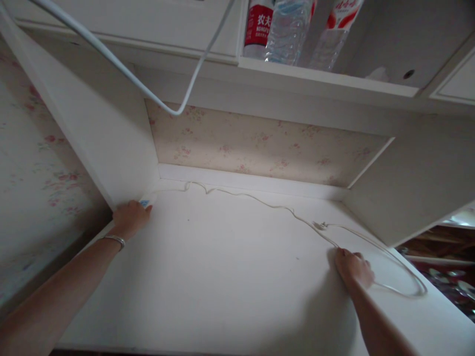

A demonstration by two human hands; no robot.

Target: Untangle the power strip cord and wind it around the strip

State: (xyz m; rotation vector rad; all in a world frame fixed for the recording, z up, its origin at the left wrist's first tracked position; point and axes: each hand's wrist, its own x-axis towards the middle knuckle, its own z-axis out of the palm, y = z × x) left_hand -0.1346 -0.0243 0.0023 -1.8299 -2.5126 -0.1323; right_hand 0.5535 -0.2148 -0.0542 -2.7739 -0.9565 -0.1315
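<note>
My left hand [130, 217], a bracelet at its wrist, is closed around a small white object with a blue label [145, 202] at the back left corner of the white desktop. Most of that object is hidden by my fingers. From it a thin white cord [256, 199] runs in loose waves along the back of the desk to the right. Over on the right, my right hand [354, 267] grips this cord against the surface. Beyond my right hand the cord loops round and back to a plug [322, 225], which lies on the desktop with its prongs showing.
Overhead, a shelf [326, 81] holds several plastic bottles [287, 32]. A bent pale rod or cable [148, 94] hangs in front at upper left. White side panels [92, 109] stand left and right, with floral wallpaper [241, 143] behind. Cluttered shelving [441, 257] shows at far right.
</note>
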